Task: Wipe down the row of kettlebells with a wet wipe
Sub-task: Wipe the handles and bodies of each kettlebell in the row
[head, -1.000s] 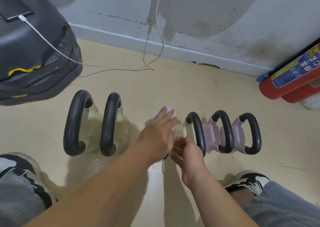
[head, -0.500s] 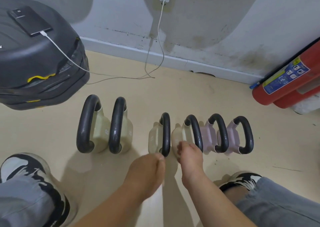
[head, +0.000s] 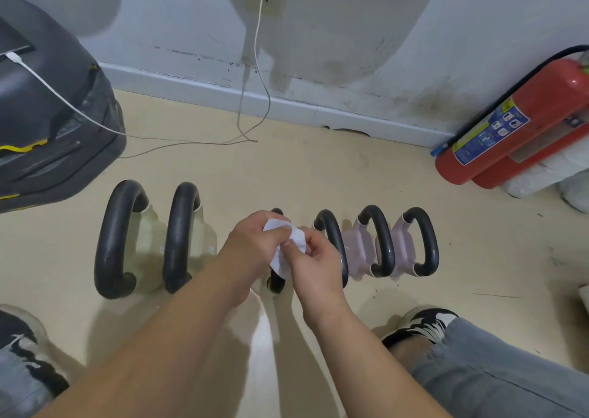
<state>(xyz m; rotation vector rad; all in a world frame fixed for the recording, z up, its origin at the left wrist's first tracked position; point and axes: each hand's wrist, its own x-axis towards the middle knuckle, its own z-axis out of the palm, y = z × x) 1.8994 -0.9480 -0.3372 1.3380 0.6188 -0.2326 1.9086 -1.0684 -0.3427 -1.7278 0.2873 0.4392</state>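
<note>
Beige floor [head: 302,169]: carrying a row of six kettlebells, which is the landmark for every place below; it is running left to right in front of the person, probably lined up so each can be wiped in turn.
Machine [head: 47,124]: dark, bulky, sitting beyond the row's left end, with a white cable [head: 63,99] trailing off it toward the wall.
Extinguisher [head: 522,124]: red, leaning at the wall beyond the row's right end, well apart from the work.
Big kettlebells [head: 153,239]: two pale ones with thick black handles, forming the row's left end and standing just beside each other.
Third kettlebell [head: 276,282]: mostly hidden, sitting directly under both hands in the middle of the row; in my judgement it is the one in hand.
Fourth kettlebell [head: 331,242]: standing just right of the hands, its black handle looking glossy, possibly wet.
Pink kettlebells [head: 401,245]: two small ones closing the row's right end.
Left hand [head: 255,245]: hovering over the third kettlebell, fingers closed, pinching the wipe's upper edge.
Right hand [head: 315,268]: meeting the left one, thumb and forefinger nipping the wipe's lower side, seemingly refolding it to offer a fresh face.
Wipe [head: 287,248]: white, crumpled, being held between both hands above the third kettlebell, not touching any bell.
</note>
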